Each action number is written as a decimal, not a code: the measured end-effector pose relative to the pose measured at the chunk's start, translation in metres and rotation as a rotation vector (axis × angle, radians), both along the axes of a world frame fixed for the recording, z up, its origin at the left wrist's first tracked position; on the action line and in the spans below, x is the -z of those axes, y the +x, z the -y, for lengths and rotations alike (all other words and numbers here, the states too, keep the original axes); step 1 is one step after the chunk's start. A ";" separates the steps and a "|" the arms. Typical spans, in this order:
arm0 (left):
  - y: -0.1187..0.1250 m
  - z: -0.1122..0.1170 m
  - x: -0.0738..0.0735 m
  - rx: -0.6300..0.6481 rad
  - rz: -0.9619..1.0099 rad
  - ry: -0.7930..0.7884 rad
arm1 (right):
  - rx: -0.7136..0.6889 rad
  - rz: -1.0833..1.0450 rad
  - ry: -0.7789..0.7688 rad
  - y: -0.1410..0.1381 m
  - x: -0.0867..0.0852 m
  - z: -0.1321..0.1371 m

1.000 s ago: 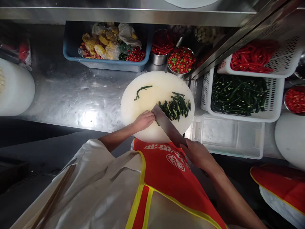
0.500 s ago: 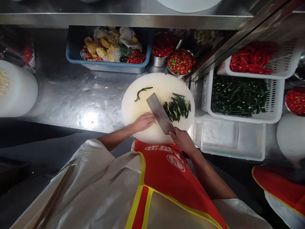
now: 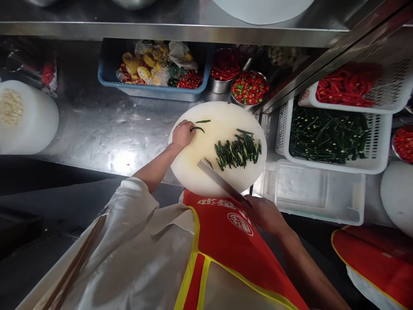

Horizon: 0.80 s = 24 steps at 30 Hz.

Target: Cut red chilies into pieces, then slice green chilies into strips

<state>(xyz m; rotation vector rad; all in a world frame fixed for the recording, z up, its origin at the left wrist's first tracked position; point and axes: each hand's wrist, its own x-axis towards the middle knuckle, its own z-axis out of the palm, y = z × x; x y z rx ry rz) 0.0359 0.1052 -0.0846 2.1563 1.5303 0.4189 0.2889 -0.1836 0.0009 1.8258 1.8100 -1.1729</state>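
A round white cutting board (image 3: 193,176) lies in front of me. At its left side my left hand (image 3: 183,134) is closed on a thin green chili pepper (image 3: 198,128), and another green chili (image 3: 203,121) lies just beyond it. My right hand (image 3: 266,213) grips the handle of a cleaver (image 3: 224,183) off the board's lower right edge. The blade tilts over the near part of the board, its tip close to a small dark green scrap (image 3: 208,162). Sliced green chilies (image 3: 238,150) lie in a row on the right half.
A blue bin (image 3: 155,92) with corn and bags stands behind, beside metal bowls of chopped red chilies (image 3: 250,87). White baskets of green chilies (image 3: 329,133) and red chilies (image 3: 348,86) stand right, above a clear plastic box (image 3: 319,193). A person's red apron (image 3: 371,254) shows lower right.
My left hand has moved from beside the blade to the far left of the board and taken hold of a chili. The cleaver has drawn back toward me, away from the slices.
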 end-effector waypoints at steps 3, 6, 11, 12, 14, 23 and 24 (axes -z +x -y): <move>0.005 0.023 -0.009 0.103 0.159 0.068 | 0.107 0.030 0.011 0.006 0.007 0.003; 0.006 0.056 -0.007 0.345 0.255 0.083 | 0.287 0.024 0.014 0.010 0.012 0.005; 0.015 0.101 0.014 0.725 0.135 0.045 | 0.319 0.052 0.004 0.004 0.012 -0.001; 0.017 0.105 0.016 0.728 0.114 0.040 | 0.299 0.061 0.003 0.002 0.011 -0.003; 0.020 0.107 0.017 0.731 0.100 0.023 | 0.262 0.068 -0.002 -0.002 0.008 -0.007; 0.012 0.096 0.014 0.820 0.230 -0.051 | 0.229 0.025 -0.065 -0.001 -0.005 -0.009; 0.012 0.096 0.015 0.819 0.232 -0.058 | 0.234 0.016 -0.071 -0.001 -0.005 -0.008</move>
